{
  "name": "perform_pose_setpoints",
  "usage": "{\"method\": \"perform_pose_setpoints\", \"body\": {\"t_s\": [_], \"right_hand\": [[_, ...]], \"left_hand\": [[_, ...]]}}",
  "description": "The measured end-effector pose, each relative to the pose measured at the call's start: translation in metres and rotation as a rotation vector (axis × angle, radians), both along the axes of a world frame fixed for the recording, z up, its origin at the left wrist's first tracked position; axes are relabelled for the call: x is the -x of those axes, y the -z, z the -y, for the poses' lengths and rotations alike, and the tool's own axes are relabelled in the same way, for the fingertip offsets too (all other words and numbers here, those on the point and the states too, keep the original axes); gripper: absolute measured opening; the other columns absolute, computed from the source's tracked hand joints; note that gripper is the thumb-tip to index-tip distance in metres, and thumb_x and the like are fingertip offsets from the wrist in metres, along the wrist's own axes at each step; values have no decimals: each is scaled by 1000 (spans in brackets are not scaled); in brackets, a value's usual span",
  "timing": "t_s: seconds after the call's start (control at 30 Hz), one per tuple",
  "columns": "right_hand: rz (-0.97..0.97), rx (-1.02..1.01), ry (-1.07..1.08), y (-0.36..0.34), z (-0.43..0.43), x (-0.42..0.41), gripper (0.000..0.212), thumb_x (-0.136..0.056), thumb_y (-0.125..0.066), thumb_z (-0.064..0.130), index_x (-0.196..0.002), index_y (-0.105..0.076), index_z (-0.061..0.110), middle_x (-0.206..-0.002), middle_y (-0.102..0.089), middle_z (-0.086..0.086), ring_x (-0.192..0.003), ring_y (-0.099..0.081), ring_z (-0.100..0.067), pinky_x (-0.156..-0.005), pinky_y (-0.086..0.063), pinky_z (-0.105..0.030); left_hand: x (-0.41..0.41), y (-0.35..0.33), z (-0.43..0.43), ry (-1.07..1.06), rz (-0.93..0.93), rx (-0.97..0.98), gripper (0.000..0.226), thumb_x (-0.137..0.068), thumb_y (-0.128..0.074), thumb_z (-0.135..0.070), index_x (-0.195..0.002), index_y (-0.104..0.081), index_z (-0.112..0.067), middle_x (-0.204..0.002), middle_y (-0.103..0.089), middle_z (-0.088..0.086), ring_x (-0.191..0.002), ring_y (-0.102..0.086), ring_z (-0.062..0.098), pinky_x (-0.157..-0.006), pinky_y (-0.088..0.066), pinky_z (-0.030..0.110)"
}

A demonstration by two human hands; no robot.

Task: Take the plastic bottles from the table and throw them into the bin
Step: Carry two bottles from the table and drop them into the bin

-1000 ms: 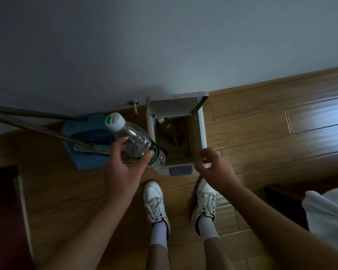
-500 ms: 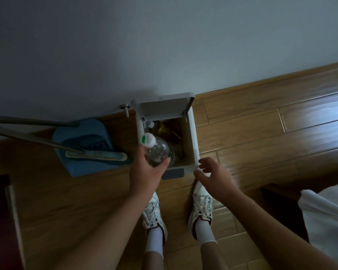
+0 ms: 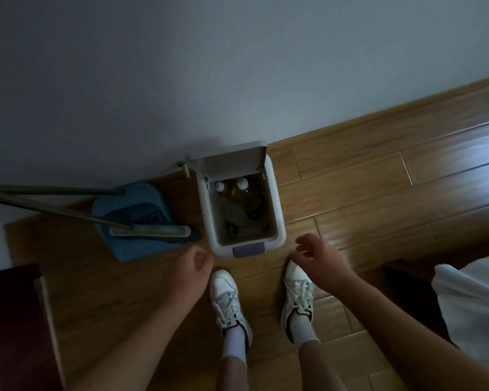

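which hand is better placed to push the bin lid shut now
Right, marginally. The raised lid of the white plastic bin hinges at the far edge. The empty right hand hovers with fingers loosely spread; the left hand is curled beside the blue dustpan.

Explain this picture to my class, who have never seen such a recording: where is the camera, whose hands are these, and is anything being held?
The camera sits on a person's head and looks down, so you see their own arms, legs and white shoes. No machine is involved. The left hand and right hand both hang empty in front of a white bin with its lid raised. Inside it lie bottles with white caps. The bin stands on a wooden floor against the wall; beside it are a blue dustpan and a broom.
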State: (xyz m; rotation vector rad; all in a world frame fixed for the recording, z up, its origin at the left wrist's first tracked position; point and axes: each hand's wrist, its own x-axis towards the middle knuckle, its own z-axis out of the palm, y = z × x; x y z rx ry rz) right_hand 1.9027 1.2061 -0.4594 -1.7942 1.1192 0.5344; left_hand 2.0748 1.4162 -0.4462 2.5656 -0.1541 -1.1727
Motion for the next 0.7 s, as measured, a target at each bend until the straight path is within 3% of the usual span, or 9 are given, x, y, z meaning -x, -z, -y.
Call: {"method": "perform_pose_setpoints", "body": {"t_s": [0.13,0.33,0.43,0.7], "right_hand": [[6,-38,39,-42,3,16,45,-91,-63,38,-132,-57,19,-119,-69,2,-107,-65,-13,-93,-55,-38],[16,-64,219,-155,11,61,43,-90,-65,32,-130,-62,15,-118,-71,-4,-105,-66,-16,-88,-49,-30],[22,-50,356,-232,2,102,40,-91,-66,30,-127,-65,13,-115,-72,-7,-103,-66,-16,-88,-49,-30],[52,39,668,-364,-47,204,33,-95,-63,30,-123,-65,13,-99,-66,3,-86,-61,-6,-71,-44,-19]], "left_hand": [[-8,-62,-24,-21,-123,-22,30,-101,-46,-37,-122,-59,-21,-113,-60,-3,-96,-56,11,-70,-43,25],[-8,-172,-21,50,-183,-4,29,-101,-39,-48,-114,-59,-31,-112,-62,-4,-106,-58,16,-84,-47,36],[6,-230,-8,95,-167,66,41,-96,-40,-57,-119,-61,-30,-116,-63,-5,-110,-60,18,-95,-50,46],[60,-333,36,286,-220,240,34,-100,-42,-49,-120,-60,-29,-111,-64,-4,-105,-60,14,-81,-49,35]]}}
